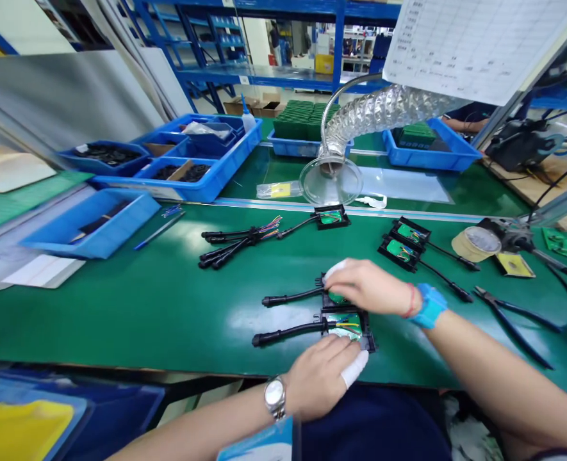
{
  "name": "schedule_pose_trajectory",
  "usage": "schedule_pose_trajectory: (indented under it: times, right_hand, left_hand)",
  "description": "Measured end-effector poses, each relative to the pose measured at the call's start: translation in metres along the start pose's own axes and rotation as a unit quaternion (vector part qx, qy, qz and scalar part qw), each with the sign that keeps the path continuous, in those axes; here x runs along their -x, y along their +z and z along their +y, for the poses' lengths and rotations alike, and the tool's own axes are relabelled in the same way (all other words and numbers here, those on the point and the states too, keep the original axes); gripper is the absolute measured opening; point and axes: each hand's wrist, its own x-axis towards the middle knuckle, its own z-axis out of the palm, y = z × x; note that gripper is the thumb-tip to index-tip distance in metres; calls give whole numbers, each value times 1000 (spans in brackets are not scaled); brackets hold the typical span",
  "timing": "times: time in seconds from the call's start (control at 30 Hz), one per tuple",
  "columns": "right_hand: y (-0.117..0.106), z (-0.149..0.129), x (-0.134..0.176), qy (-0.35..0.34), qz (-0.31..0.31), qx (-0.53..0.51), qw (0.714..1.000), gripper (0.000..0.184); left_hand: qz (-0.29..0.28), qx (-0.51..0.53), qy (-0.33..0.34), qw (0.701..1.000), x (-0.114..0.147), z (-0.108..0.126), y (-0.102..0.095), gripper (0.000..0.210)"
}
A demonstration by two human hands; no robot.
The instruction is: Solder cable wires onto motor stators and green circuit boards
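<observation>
Two black plastic housings with green circuit boards lie side by side in front of me, each with a black cable pointing left. My left hand, wearing a metal watch, has its fingers curled on the front edge of the nearer housing. Yellow and other thin wires show on its board. Over the farther housing my right hand grips with bent fingers, covering most of its board. White covers sit on a digit of each hand. The nearer cable and farther cable rest on the green mat.
Loose black cables lie beyond, beside another wired housing. Two more housings sit to the right, near cutting pliers and a round tub. A clear extraction hood hangs behind. Blue bins stand left.
</observation>
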Motion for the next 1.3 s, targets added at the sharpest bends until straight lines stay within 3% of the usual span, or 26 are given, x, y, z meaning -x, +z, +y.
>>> schedule_pose_trajectory:
  times: [0.03, 0.1, 0.17, 0.23, 0.3, 0.37, 0.47, 0.53, 0.63, 0.7, 0.87, 1.03, 1.17, 1.3]
  right_hand:
    - [10, -19, -10, -72, -26, -50, 996, 24]
    - [30, -48, -26, -152, -92, -75, 981, 24]
    - [43, -65, -36, -169, -147, -34, 974, 27]
    - [44, -73, -35, -148, -147, 12, 978, 31]
    - [35, -73, -21, -103, -96, 36, 989, 30]
    - [23, -66, 7, -38, 0, 58, 998, 29]
    - [14, -47, 62, 77, 216, 132, 964, 34]
    - [18, -34, 95, 134, 234, 198, 942, 33]
    - [33, -24, 121, 194, 197, 263, 924, 26]
    - [42, -24, 123, 198, 189, 268, 924, 20]
    - [58, -24, 113, 125, 214, 208, 946, 19]
    - [61, -21, 115, 79, 200, 197, 956, 21]
    - [44, -24, 113, 153, 101, 56, 982, 26]
    - [23, -20, 105, 214, -35, -111, 970, 29]
  left_hand:
    - [-2, -2, -9, 1000, 4, 2, 4, 31]
    - [-16, 6, -29, 999, 10, 3, 11, 36]
    - [-29, 31, -43, 998, 15, 2, 16, 40]
    - [-34, 53, -46, 997, 16, 3, 18, 40]
    - [-27, 60, -53, 996, 17, 4, 17, 37]
    - [-7, 43, -49, 998, 17, 6, 15, 34]
    - [28, 12, -22, 999, 17, 7, 8, 33]
    - [46, 22, -16, 999, 15, 6, 2, 30]
    - [69, 64, -45, 995, 2, 1, -7, 24]
    - [69, 81, -74, 992, -13, -4, -10, 24]
    - [-4, 69, -113, 991, -47, -12, -1, 20]
    - [-40, 55, -132, 989, -51, -16, 6, 18]
    - [-51, 77, -126, 988, -48, -21, 7, 19]
    - [-27, 112, -132, 985, -49, -23, 11, 20]
